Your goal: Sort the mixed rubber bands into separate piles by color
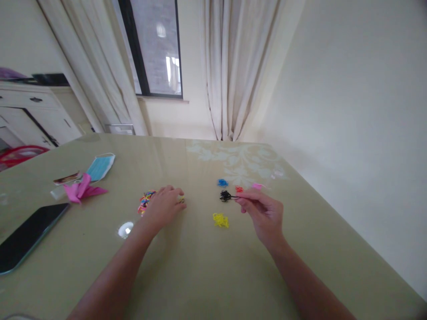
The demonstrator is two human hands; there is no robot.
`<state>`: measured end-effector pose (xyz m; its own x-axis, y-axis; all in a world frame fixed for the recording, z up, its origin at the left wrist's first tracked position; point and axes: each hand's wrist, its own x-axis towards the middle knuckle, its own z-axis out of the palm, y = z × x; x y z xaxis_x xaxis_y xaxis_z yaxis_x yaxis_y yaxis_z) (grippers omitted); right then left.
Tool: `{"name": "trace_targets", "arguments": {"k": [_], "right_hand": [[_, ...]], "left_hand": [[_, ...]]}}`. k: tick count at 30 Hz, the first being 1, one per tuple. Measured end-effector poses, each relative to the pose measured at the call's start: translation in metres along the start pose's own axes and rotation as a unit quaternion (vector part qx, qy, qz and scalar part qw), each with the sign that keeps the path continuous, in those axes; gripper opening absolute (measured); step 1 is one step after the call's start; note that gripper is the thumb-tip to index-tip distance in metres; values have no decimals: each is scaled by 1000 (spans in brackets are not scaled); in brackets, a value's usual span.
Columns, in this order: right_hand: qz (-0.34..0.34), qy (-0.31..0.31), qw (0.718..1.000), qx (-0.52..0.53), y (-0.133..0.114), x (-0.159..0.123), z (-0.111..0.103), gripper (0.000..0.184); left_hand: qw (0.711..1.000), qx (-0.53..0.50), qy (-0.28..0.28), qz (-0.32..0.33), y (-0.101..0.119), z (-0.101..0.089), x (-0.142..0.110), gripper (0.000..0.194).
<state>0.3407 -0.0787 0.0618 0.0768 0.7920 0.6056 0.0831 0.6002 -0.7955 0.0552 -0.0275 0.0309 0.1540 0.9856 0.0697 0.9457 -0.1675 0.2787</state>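
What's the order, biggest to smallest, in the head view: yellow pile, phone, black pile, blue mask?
1. Phone
2. Blue mask
3. Yellow pile
4. Black pile, only a bit smaller than yellow

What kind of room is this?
Probably a room in a home, perhaps a dining room: a large table, long curtains beside a window, and a white cabinet at the far left.

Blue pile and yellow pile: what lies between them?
In the head view, the black pile lies between the blue pile and the yellow pile, with the right hand just to its right.
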Motion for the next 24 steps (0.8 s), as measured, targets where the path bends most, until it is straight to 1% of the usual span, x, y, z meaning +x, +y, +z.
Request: {"name": "trace_targets", "arguments": {"k": [2,5,7,10,12,13,15,18,21,24], "right_hand": [[-4,5,1000,-1,2,1,-2,10],[6,12,1000,-6,11,4,-7,8],[9,9,1000,-3,18,6,-10,7],[-4,2,1000,0,25,9,-14,6],[-2,-10,999,-30,30,10,-16,8],[3,-21,998,-63,33,11,-16,9],[9,-57,986,-154,43,11,-18,11],[2,-117,954,-275,65,10,-18,16],[2,-163,926,-339,85,9,-16,19],[5,-175,905,-389,93,8,-16,20]], "left_hand": [[999,-3,-35,3,-11,-1,2,27],[998,-18,-64,15,-19,-1,6,16],[997,-21,-76,10,-19,0,7,11],[997,-19,-77,4,-13,0,7,12],[997,-15,-69,8,-8,-1,5,14],[998,-14,-66,9,-5,-2,5,15],[998,-16,-58,4,0,-5,4,18],[999,-18,-35,-16,6,-10,3,21],[999,-18,-16,-31,10,-11,3,23],[999,-26,2,-37,12,-8,3,23]]}}
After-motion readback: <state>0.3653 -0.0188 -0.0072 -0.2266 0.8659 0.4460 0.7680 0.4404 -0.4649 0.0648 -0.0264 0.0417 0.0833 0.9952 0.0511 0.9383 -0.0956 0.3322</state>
